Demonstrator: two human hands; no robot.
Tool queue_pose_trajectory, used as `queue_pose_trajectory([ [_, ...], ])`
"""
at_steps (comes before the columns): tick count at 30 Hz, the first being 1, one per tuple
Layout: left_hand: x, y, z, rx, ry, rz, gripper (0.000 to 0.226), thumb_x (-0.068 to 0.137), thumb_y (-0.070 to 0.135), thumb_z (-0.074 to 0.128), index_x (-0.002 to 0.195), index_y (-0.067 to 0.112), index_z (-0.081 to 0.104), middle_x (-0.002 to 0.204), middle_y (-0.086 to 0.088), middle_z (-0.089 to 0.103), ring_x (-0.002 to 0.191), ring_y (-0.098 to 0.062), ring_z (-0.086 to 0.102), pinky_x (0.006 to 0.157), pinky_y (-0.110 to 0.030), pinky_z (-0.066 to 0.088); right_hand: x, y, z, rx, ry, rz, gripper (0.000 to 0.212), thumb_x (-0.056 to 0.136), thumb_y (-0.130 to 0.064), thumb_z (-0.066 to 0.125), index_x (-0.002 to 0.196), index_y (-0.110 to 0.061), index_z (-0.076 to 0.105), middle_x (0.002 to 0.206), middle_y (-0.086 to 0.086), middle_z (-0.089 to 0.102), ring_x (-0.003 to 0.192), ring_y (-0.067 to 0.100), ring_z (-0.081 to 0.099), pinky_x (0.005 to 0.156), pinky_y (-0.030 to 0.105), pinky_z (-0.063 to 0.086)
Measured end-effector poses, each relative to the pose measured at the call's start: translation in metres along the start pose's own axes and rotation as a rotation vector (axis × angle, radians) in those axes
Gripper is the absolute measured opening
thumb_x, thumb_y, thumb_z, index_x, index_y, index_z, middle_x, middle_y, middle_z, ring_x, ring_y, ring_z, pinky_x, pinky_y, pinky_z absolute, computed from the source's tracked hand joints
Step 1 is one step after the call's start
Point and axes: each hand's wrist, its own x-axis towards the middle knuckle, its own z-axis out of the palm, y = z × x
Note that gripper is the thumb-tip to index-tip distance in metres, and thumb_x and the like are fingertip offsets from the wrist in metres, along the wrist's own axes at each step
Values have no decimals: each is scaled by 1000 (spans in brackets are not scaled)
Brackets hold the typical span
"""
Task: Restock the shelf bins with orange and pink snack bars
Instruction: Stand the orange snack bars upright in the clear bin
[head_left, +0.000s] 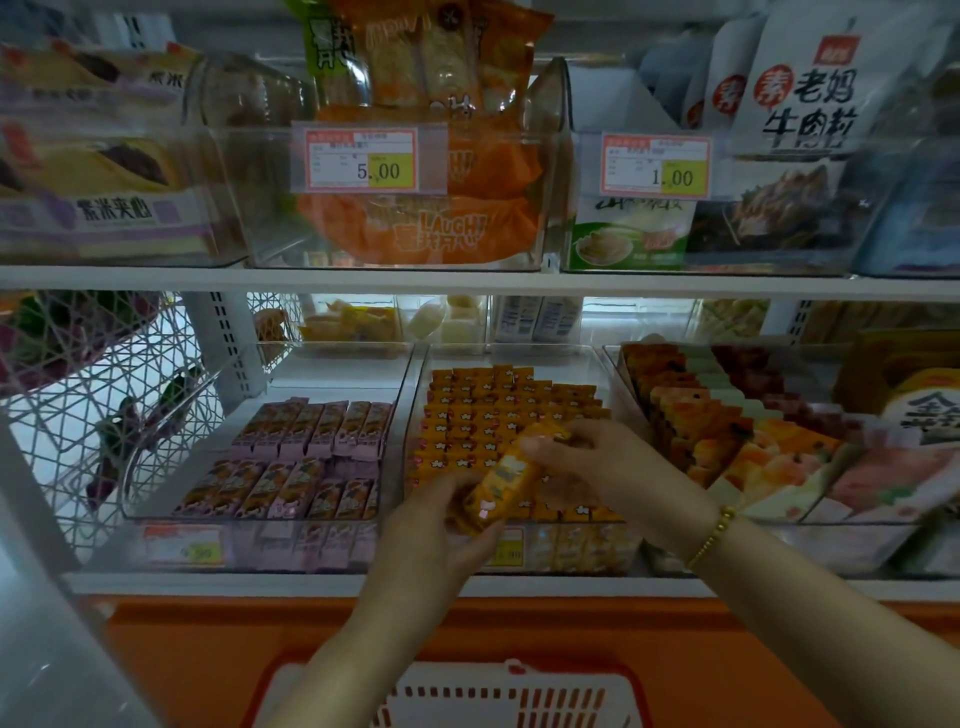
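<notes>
Your left hand (441, 525) has its fingers curled round the lower end of an orange snack bar (511, 478), and your right hand (597, 467) pinches the bar's upper end between thumb and fingertips. The bar is tilted, just above the front of the middle clear bin (519, 356). It is blurred, and you cannot tell whether your left palm holds one bar or several, since your fingers cover that part.

In that bin, rows of orange bars (493, 410) stand upright. Your hands hide the front rows, and your left hand covers most of the yellow price tag (506, 551) on the front wall.

The left bin (332, 364) holds pink bars (291, 467) in two rows across its front half. Its own tag (182, 543) is too dim to read.

A bead bracelet (711, 535) sits on your right wrist. To its right, a third bin (613, 374) carries mixed orange, green and red packs, cut off by the frame edge.

Below your forearms, a red basket (519, 696) with a white slotted inside is only partly in view. The bottom edge crops it, so what it contains cannot be made out.
</notes>
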Motion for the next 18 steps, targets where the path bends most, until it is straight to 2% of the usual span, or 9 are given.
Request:
queue_pose_trajectory([
  [2, 1, -1, 1, 96, 43, 86, 38, 81, 24, 72, 114, 29, 55, 99, 23, 50, 95, 12, 48, 75, -2, 38, 4, 1, 0, 57, 2, 11, 47, 80, -23, 73, 118, 1, 57, 103, 12, 70, 87, 24, 71, 72, 29, 59],
  [5, 6, -5, -6, 142, 123, 61, 47, 80, 32, 71, 123, 29, 51, 112, 19, 48, 99, 13, 44, 83, -4, 35, 9, -6, -7, 133, 38, -49, 33, 81, -12, 71, 112, -7, 60, 104, 10, 70, 90, 21, 70, 75, 25, 58],
  [7, 11, -10, -15, 177, 220, 5, 53, 83, 33, 68, 131, 24, 48, 126, 8, 47, 111, 1, 42, 92, -16, 33, 20, -15, -18, -14, 208, -167, 36, 78, -13, 74, 112, -15, 60, 107, 3, 67, 94, 17, 67, 76, 23, 56],
  [9, 16, -16, -24, 238, 296, -82, 54, 88, 26, 64, 136, 15, 44, 135, -3, 46, 120, -13, 42, 94, -23, 31, 40, -24, -34, -246, 411, -308, 34, 75, -15, 77, 105, -18, 60, 106, -3, 62, 97, 15, 59, 77, 23, 50],
  [12, 22, -25, -29, 254, 282, -217, 52, 92, 20, 58, 140, 9, 41, 139, -9, 47, 128, -24, 43, 101, -31, 35, 85, -35, -61, -437, 557, -411, 33, 76, -11, 76, 106, -7, 63, 108, 9, 64, 104, 24, 58, 91, 30, 47],
  [14, 25, -33, -24, 251, 260, -207, 39, 92, 17, 56, 130, 8, 51, 121, -7, 58, 109, -19, 54, 84, -19, 41, 116, -40, -71, -558, 602, -388, 30, 81, -7, 70, 108, 1, 62, 111, 18, 64, 108, 30, 58, 98, 38, 45],
  [15, 26, -35, -22, 268, 260, -188, 34, 93, 16, 56, 126, 9, 54, 112, -6, 61, 97, -14, 54, 71, -11, 37, 128, -40, -74, -625, 611, -378, 27, 82, -6, 66, 107, 3, 60, 110, 21, 63, 109, 33, 57, 98, 40, 45],
  [16, 27, -37, -20, 272, 259, -193, 33, 94, 15, 55, 126, 10, 55, 111, -7, 63, 93, -13, 53, 64, -11, 31, 140, -39, -76, -711, 612, -364, 25, 83, -5, 64, 106, 5, 59, 110, 23, 62, 109, 35, 56, 97, 40, 45],
  [18, 30, -39, -19, 240, 270, -203, 37, 95, 13, 54, 132, 12, 52, 118, -7, 62, 97, -14, 53, 65, -12, 31, 157, -36, -76, -888, 592, -312, 25, 86, -4, 60, 110, 5, 58, 113, 23, 60, 110, 37, 54, 93, 39, 43],
])
